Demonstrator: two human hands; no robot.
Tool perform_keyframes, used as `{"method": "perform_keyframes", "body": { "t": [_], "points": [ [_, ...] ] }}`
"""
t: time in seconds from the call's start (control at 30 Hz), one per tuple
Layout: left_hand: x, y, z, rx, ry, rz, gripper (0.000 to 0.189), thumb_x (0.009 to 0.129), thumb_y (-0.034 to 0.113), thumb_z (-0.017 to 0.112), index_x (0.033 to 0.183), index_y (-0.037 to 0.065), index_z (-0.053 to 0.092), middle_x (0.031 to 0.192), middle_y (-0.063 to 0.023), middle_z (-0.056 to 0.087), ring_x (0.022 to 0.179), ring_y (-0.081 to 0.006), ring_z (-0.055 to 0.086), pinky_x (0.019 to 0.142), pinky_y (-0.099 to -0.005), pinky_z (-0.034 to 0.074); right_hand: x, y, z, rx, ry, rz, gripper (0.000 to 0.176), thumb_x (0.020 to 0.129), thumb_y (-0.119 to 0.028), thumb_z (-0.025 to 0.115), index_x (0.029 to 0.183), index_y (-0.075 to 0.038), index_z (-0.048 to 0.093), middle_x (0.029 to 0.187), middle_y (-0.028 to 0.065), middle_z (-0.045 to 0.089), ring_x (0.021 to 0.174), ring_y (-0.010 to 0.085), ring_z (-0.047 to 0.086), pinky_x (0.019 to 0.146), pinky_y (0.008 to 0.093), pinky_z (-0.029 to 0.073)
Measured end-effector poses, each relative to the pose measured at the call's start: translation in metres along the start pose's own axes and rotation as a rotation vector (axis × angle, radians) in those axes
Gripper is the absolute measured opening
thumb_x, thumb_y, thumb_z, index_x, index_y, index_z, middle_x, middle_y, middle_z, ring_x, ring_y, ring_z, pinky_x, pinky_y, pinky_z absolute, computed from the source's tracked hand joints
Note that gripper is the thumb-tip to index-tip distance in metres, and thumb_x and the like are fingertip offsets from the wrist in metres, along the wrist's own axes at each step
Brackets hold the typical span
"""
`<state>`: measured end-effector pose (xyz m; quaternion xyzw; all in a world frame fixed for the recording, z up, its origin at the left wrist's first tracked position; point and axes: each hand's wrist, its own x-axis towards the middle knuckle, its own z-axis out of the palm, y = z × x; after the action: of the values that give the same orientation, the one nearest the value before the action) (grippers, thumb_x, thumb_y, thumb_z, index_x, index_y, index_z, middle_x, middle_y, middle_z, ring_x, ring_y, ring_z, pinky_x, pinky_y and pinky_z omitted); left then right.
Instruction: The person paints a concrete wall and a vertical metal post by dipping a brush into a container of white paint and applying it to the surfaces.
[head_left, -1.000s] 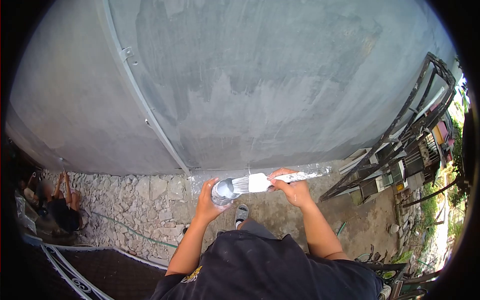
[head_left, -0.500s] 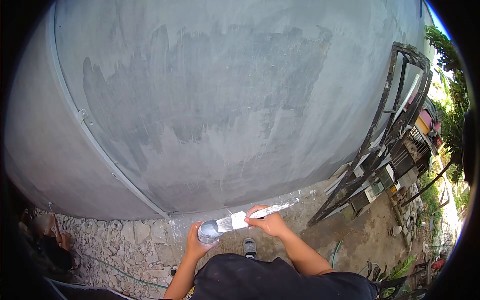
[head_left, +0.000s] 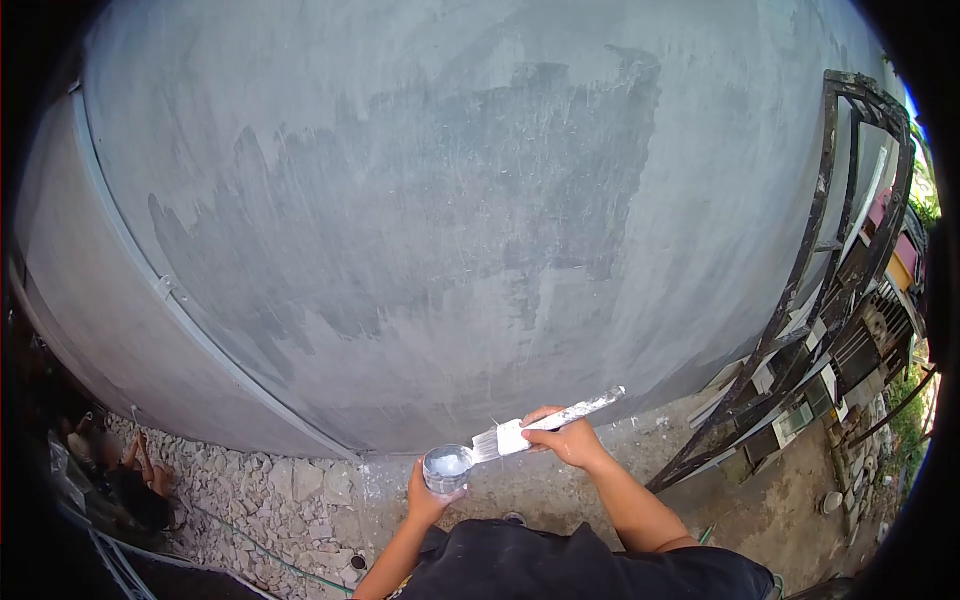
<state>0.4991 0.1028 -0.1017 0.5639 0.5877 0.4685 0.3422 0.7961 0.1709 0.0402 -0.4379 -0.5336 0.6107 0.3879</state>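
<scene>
My left hand (head_left: 428,497) is wrapped round a small grey container (head_left: 446,484) with pale, wet-looking stuff inside. In my right hand (head_left: 565,440) is a wide paintbrush (head_left: 512,437), its white-smeared handle pointing up to the right. The tips of the pale bristles are at the container's right rim. Beyond both hands stands a large grey wall (head_left: 420,250) with darker, damp-looking patches across its middle.
A thin pipe (head_left: 225,365) runs down the wall at the left. Dark metal frames (head_left: 815,240) lean at the right beside stacked items. Rubble (head_left: 290,500) and a green hose lie below. Another person (head_left: 140,490) crouches at the lower left.
The brush has moved from over the container's opening to its right rim. The view has shifted, and the wall and frames sit differently in it.
</scene>
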Motion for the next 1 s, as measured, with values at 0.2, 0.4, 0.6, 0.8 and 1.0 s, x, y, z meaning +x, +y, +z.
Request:
{"method": "perform_keyframes", "body": {
  "t": [0.2,0.4,0.6,0.8,1.0],
  "points": [
    [0.027,-0.007,0.010,-0.044,-0.085,0.004,0.089,0.059,0.030,0.101,0.128,0.004,0.052,0.120,-0.0142,0.069,0.111,-0.0261,0.068,0.096,-0.0398,0.053,0.011,-0.015,-0.009,-0.481,-0.244,-0.377,0.011,0.092,-0.013,0.074,0.101,-0.008,0.077,0.114,0.0090,0.077,0.098,0.0255,0.074,0.086,0.0357,0.058],
    [0.049,-0.011,0.010,-0.081,-0.172,0.021,0.091,0.060,0.028,0.100,0.131,0.002,0.050,0.122,-0.0154,0.069,0.113,-0.0250,0.067,0.096,-0.0392,0.053,0.018,-0.013,0.001,-0.492,-0.473,-0.527,0.012,0.089,-0.008,0.074,0.100,-0.010,0.078,0.123,0.0108,0.074,0.099,0.0313,0.074,0.085,0.0369,0.059],
    [0.051,-0.020,-0.001,-0.141,-0.059,0.019,0.086,0.062,0.023,0.100,0.128,0.003,0.048,0.121,-0.0140,0.068,0.112,-0.0243,0.067,0.096,-0.0385,0.053,0.026,-0.044,-0.027,-0.574,-0.182,-0.585,0.018,0.086,-0.004,0.077,0.101,-0.013,0.079,0.123,0.0104,0.074,0.098,0.0306,0.075,0.085,0.0356,0.061],
    [0.047,-0.039,-0.013,-0.167,-0.011,0.081,0.084,0.063,0.021,0.099,0.128,0.003,0.049,0.121,-0.0135,0.067,0.110,-0.0237,0.067,0.093,-0.0378,0.054,0.077,-0.086,-0.062,-1.149,-0.053,-0.859,0.026,0.076,0.000,0.081,0.096,-0.016,0.078,0.126,0.0062,0.074,0.106,0.0287,0.073,0.087,0.0359,0.060],
    [0.042,-0.019,-0.033,-0.100,0.054,0.001,0.082,0.064,0.019,0.098,0.128,0.003,0.049,0.120,-0.0128,0.067,0.110,-0.0233,0.067,0.093,-0.0367,0.053,0.104,-0.245,-0.060,-1.342,-0.027,-0.919,0.018,0.085,-0.003,0.075,0.097,-0.016,0.077,0.115,0.0064,0.077,0.098,0.0289,0.073,0.084,0.0377,0.060]
  ]
}}
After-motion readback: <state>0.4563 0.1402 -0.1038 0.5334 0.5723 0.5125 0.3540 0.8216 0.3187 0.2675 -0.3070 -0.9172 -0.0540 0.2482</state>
